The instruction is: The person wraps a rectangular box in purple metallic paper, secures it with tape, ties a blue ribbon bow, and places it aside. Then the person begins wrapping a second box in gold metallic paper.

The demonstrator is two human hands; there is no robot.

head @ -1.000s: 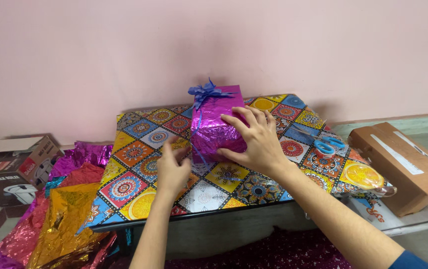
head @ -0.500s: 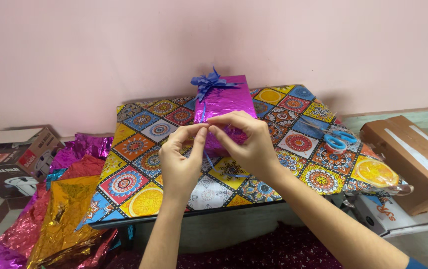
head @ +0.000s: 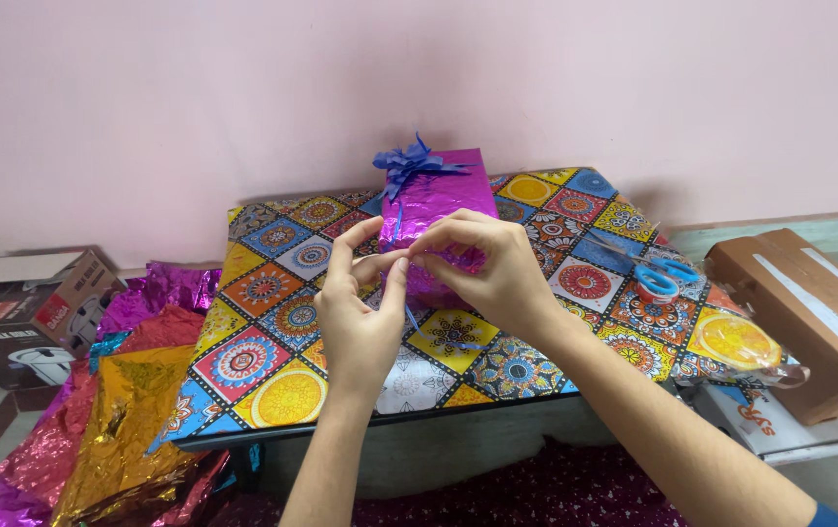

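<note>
A box wrapped in shiny magenta foil (head: 443,200) lies on a low table covered with a bright patterned sheet (head: 273,293). A blue ribbon bow (head: 409,161) sits on its far left corner. My left hand (head: 360,317) and my right hand (head: 487,268) meet just in front of the box's near end, fingertips pinched together on a thin blue ribbon strand (head: 429,332) that trails down onto the table. The near end of the box is hidden behind my fingers.
Blue-handled scissors (head: 655,278) lie on the table to the right. A brown cardboard box (head: 809,312) sits at the right edge. Gold, red and purple foil sheets (head: 117,410) are heaped at the left, beside a printed carton (head: 19,317). A pink wall stands behind.
One second ago my right hand lay flat on the box and the left reached toward it. Both hands have since lifted and come together, pinching the ribbon strand.
</note>
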